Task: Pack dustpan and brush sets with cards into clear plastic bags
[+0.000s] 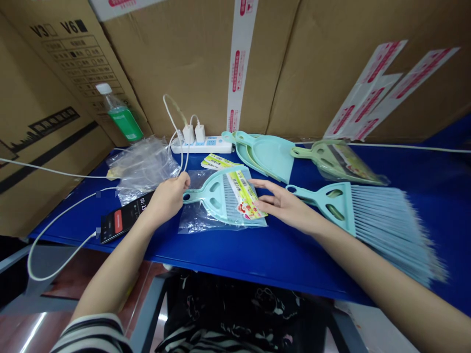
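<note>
A light blue hand broom (215, 198) lies in a clear plastic bag (191, 220) in front of me, its handle towards the left. On its bristles rests a yellow-green printed label card (245, 193). My left hand (170, 196) is closed in a pinch at the bag's left end, beside the tip of the handle. Stretched fingers of my right hand (277, 203) lie at the right edge of the card and bag. Right of that hand is another light blue broom (336, 206) without a bag, its bristles fanned out.
Dustpans (272, 152) are stacked behind, near a bagged green set (342, 159) and spare label cards (217, 161). A white power strip (217, 144) with cables, empty plastic bags (147, 164), a phone (123, 220) and a bottle (123, 117) stand left. Cardboard (191, 63) walls the back.
</note>
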A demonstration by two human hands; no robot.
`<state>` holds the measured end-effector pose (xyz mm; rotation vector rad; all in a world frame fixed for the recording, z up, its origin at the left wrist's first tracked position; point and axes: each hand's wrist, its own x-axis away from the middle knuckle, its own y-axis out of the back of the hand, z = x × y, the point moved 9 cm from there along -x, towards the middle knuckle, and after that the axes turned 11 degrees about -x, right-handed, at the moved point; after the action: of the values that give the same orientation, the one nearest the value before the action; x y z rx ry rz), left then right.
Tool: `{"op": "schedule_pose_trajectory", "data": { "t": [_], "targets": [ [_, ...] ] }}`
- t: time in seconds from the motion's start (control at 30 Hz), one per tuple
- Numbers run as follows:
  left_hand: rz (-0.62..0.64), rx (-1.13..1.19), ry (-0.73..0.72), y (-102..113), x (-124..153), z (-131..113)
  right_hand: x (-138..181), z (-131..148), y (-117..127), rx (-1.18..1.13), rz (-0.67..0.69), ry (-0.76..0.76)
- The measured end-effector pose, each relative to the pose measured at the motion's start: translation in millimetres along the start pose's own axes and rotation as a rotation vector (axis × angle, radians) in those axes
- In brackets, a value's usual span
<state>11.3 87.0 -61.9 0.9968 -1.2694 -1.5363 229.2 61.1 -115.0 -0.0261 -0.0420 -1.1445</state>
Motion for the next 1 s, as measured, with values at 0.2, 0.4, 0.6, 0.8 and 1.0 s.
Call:
{"op": "schedule_pose_trajectory", "data": {
  "t": [0.2,0.4,0.6,0.8,1.0],
  "targets": [
    [0.097,-0.111,0.049,3,4,1,3,4,-6,0.095,0.052,-0.001],
    [0.165,-0.199,0.074,5,10,9,5,2,-8,0.125,0.069,-0.01],
    [0.209,-0.22,0.082,8,13,15,5,8,-9,0.168,0.048,0.058],
    [0.243,-0.195,0.09,13,16,20,2,17,-9,0.338,-0.021,0.161],
    [0.227,-0.169,0.073,14,17,19,-1,23,-12,0.757,-0.148,0.282]
  ]
}}
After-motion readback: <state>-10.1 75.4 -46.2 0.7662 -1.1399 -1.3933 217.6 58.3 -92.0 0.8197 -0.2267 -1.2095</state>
